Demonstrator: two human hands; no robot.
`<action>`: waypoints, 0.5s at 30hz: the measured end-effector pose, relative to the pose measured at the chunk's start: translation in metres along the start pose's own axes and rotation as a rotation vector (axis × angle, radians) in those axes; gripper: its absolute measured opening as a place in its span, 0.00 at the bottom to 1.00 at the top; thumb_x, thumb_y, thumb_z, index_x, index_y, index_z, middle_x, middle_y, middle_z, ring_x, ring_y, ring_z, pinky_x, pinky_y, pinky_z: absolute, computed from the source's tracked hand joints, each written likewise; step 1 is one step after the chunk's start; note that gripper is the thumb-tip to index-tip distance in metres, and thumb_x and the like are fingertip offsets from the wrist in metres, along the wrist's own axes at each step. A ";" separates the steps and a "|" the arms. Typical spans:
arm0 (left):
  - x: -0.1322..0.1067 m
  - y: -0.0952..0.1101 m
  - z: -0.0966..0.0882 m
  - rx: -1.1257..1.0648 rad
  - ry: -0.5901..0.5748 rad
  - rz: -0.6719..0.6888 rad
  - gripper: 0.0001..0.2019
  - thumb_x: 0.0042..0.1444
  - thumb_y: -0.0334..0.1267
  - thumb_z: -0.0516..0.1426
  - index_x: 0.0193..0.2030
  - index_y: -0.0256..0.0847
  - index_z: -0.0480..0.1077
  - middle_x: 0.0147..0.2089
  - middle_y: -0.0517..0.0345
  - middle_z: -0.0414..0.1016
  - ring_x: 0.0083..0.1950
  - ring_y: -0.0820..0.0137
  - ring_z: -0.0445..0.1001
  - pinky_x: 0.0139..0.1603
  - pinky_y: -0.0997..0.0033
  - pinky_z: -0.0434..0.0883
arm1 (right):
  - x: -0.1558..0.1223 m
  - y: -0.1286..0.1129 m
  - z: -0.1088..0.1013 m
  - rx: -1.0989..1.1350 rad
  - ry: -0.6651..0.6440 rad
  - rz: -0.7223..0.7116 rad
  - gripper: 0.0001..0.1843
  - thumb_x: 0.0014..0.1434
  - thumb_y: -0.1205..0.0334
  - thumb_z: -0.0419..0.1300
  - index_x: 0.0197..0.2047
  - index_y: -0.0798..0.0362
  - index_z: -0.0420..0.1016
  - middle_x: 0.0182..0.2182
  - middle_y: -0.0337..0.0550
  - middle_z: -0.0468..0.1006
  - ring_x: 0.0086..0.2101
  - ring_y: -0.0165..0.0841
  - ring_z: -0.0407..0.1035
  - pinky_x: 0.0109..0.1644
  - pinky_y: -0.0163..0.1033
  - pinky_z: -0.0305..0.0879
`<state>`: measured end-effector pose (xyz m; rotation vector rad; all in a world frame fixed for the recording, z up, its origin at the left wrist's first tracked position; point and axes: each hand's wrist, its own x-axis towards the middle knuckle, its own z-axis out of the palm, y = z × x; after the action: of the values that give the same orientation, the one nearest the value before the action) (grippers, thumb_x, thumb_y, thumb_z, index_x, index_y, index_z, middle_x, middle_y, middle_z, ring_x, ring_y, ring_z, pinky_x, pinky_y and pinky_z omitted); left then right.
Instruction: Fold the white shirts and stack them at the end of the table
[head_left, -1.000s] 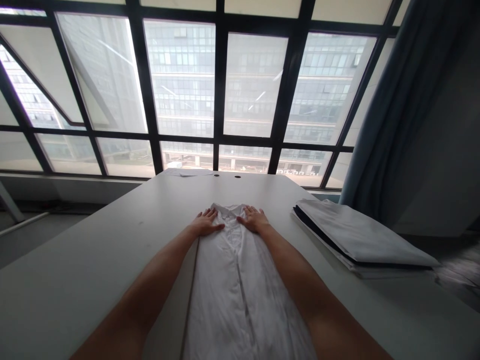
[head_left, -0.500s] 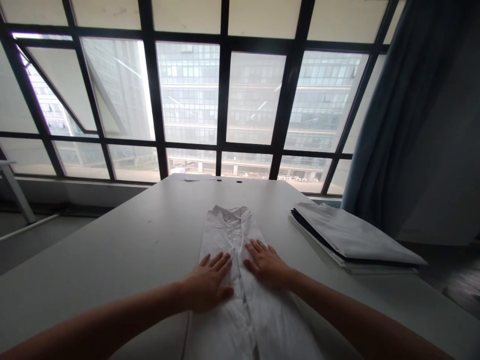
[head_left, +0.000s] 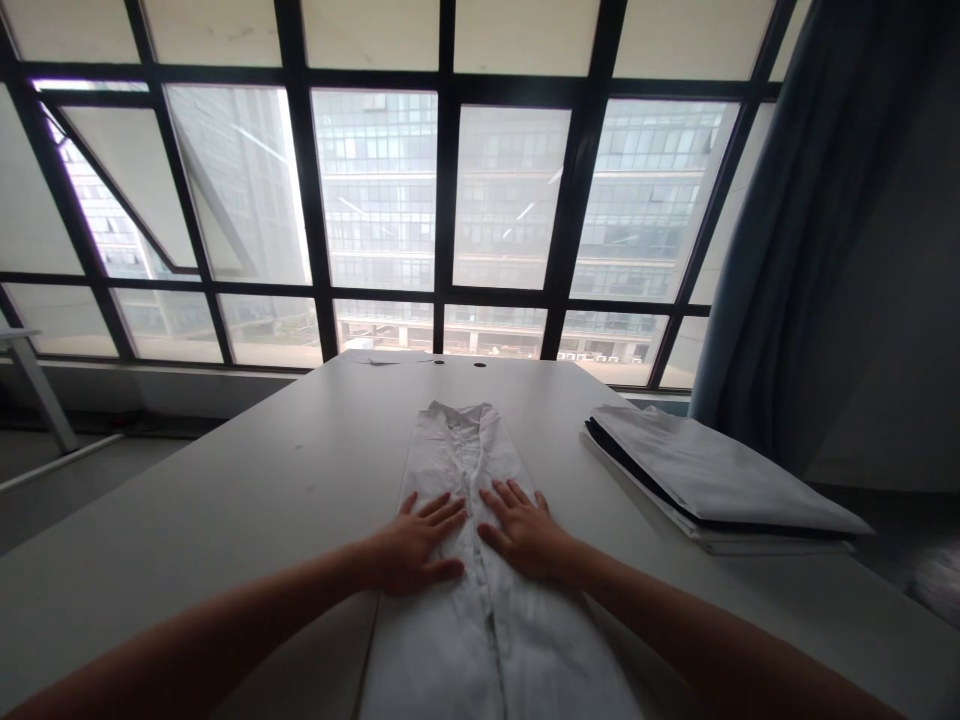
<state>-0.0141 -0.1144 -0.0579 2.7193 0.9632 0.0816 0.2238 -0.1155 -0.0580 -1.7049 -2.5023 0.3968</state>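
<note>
A white collared shirt (head_left: 450, 650) lies lengthwise on the white table (head_left: 247, 500), folded into a long narrow shape. Its collar points away from me, and the front opening runs down the middle with some wrinkles near the neck. My left hand (head_left: 416, 545) rests flat on the left half of the shirt, fingers spread. On the other side of the opening, my right hand (head_left: 525, 530) also lies flat, its fingers stretched toward the collar. Neither hand grips the cloth. The near end of the shirt runs out of view at the bottom.
A stack of folded white cloth with a dark layer (head_left: 727, 475) lies on the table's right side. A flat white sheet (head_left: 379, 357) is at the far edge, near two dark holes. Beyond stand large windows (head_left: 510, 200) and a blue-grey curtain (head_left: 780, 260).
My left hand has slid slightly forward on the shirt. My right hand has shifted a little left, toward the opening. Both hands stay flat, and the view has tilted slightly.
</note>
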 end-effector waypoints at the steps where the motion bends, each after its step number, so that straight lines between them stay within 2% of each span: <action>1: 0.009 -0.014 -0.002 0.004 0.011 0.008 0.38 0.63 0.65 0.42 0.74 0.48 0.42 0.75 0.49 0.39 0.75 0.53 0.37 0.69 0.36 0.36 | 0.014 0.004 -0.001 -0.008 0.006 0.002 0.40 0.65 0.37 0.41 0.73 0.50 0.46 0.72 0.51 0.40 0.69 0.49 0.31 0.65 0.67 0.30; 5: 0.045 -0.062 -0.012 0.035 0.037 -0.018 0.38 0.63 0.65 0.42 0.74 0.49 0.43 0.75 0.51 0.41 0.75 0.55 0.39 0.70 0.40 0.37 | 0.072 0.022 -0.009 -0.049 0.014 0.006 0.40 0.65 0.37 0.39 0.73 0.49 0.46 0.72 0.50 0.40 0.69 0.48 0.33 0.66 0.65 0.31; 8: 0.066 -0.086 -0.020 0.072 0.044 -0.057 0.38 0.63 0.65 0.41 0.74 0.48 0.44 0.75 0.52 0.42 0.75 0.56 0.40 0.70 0.45 0.39 | 0.110 0.036 -0.015 -0.079 0.020 0.001 0.39 0.65 0.37 0.39 0.73 0.48 0.45 0.72 0.49 0.40 0.69 0.47 0.34 0.67 0.63 0.32; 12: 0.080 -0.097 -0.026 0.128 0.046 -0.098 0.39 0.63 0.66 0.40 0.74 0.45 0.45 0.75 0.50 0.42 0.75 0.57 0.37 0.71 0.49 0.39 | 0.135 0.041 -0.017 -0.140 0.067 0.006 0.38 0.66 0.38 0.39 0.72 0.48 0.47 0.71 0.49 0.45 0.69 0.45 0.38 0.67 0.60 0.35; 15: 0.078 -0.093 -0.028 0.160 0.016 -0.120 0.38 0.64 0.64 0.39 0.73 0.44 0.47 0.74 0.48 0.43 0.75 0.57 0.36 0.71 0.48 0.39 | 0.129 0.036 -0.016 -0.219 0.132 0.009 0.34 0.68 0.43 0.39 0.71 0.52 0.53 0.69 0.53 0.52 0.67 0.45 0.44 0.67 0.57 0.37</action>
<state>-0.0140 0.0106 -0.0569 2.8000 1.1827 0.0045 0.2112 0.0182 -0.0616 -1.7511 -2.5214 0.0097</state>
